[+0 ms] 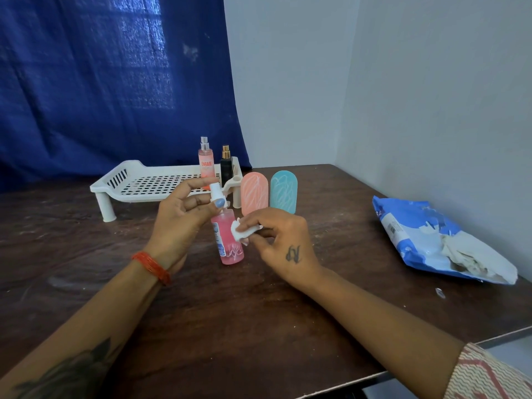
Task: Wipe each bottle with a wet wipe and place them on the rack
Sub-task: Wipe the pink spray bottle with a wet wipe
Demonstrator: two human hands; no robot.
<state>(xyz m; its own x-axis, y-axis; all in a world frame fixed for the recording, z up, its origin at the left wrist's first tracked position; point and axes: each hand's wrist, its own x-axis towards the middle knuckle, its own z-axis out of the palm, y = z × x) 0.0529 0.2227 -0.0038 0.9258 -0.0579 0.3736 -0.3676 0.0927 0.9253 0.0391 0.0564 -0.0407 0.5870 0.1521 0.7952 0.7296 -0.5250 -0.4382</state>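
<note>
Your dark wooden table (259, 326), scuffed and streaked, white rack (161, 184) standing on legs at your far left, pink case (254, 192) and teal case (283, 192) upright just beside it, blue wipes pack (426, 240) lying at your right edge.

Head-level view down onto table (259, 326)

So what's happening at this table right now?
A person is cleaning a pink spray bottle. The left hand pinches its white nozzle top, while the right hand presses a folded wet wipe against its side. Two bottles already stand on the white rack: a peach spray bottle and a black bottle. A peach capsule-shaped bottle and a teal capsule-shaped bottle stand on the table beside the rack. The wipes packet lies to the right.
</note>
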